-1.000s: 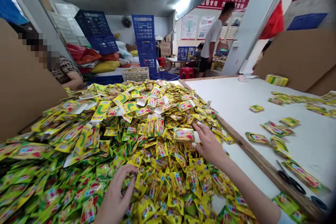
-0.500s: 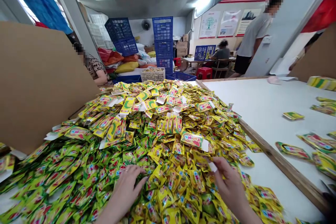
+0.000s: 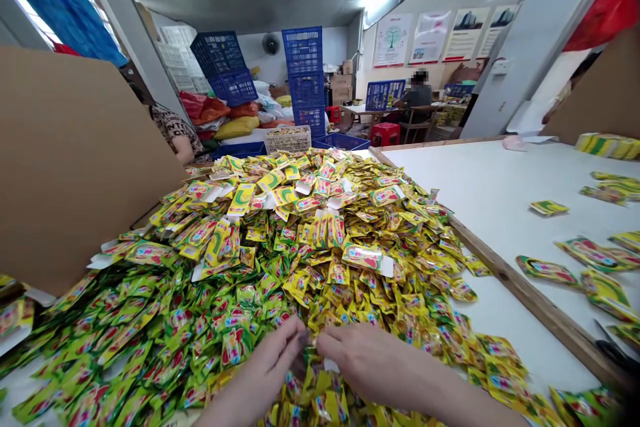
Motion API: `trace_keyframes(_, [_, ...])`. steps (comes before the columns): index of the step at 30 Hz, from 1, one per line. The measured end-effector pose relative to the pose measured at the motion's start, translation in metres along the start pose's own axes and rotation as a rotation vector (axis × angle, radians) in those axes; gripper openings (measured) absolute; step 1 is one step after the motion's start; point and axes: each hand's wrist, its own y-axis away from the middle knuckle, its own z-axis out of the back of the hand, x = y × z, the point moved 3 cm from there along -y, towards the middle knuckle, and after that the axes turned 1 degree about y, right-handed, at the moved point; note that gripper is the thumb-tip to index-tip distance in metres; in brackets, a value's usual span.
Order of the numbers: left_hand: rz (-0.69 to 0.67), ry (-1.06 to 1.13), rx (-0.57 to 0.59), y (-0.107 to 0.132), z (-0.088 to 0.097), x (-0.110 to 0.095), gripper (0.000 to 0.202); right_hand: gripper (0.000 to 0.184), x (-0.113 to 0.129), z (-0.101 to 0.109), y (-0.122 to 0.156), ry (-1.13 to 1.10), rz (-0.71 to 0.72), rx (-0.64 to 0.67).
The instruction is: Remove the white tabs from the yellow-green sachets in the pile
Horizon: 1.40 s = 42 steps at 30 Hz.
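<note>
A big heap of small yellow-and-green sachets point(image 3: 280, 260) covers the table in front of me. My left hand point(image 3: 267, 370) and my right hand point(image 3: 373, 363) meet fingertip to fingertip on the near slope of the heap. Both hands lie palm down with the fingers pressed together and curled in toward each other. A small white tab shows just under my right fingertips, but what the fingers pinch is hidden. One larger sachet with a white end point(image 3: 365, 257) lies on top of the heap, beyond my hands.
A wooden strip point(image 3: 520, 290) divides the heap from a white tabletop point(image 3: 475, 193) with scattered sachets point(image 3: 547, 269). A cardboard sheet point(image 3: 65, 167) stands at the left, a person's sleeve point(image 3: 173, 130) behind it. Blue crates point(image 3: 305, 67) are stacked at the back; another person sits there.
My right hand has drawn back from the top of the heap to the near edge. Both hands have come together until the fingertips touch. The standing person has left the view.
</note>
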Motion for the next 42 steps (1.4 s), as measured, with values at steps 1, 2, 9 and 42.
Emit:
trace_keyframes(1, [0.01,0.16,0.008,-0.001,-0.005,0.004,0.026,0.026,-0.002,-0.003,0.003,-0.009,-0.022,-0.017])
trace_keyframes(2, [0.013,0.296,0.016,-0.002,-0.011,0.009,0.028,0.023,-0.004,-0.006,0.006,-0.048,-0.054,-0.037])
trace_keyframes(9, [0.033,0.487,-0.167,-0.018,-0.044,0.037,0.04,0.033,-0.016,-0.05,0.027,-1.08,-0.464,-0.5])
trace_keyframes(42, [-0.147,0.236,0.031,-0.051,-0.039,-0.002,0.046,0.03,-0.018,0.001,0.067,-0.43,-0.254,-0.449])
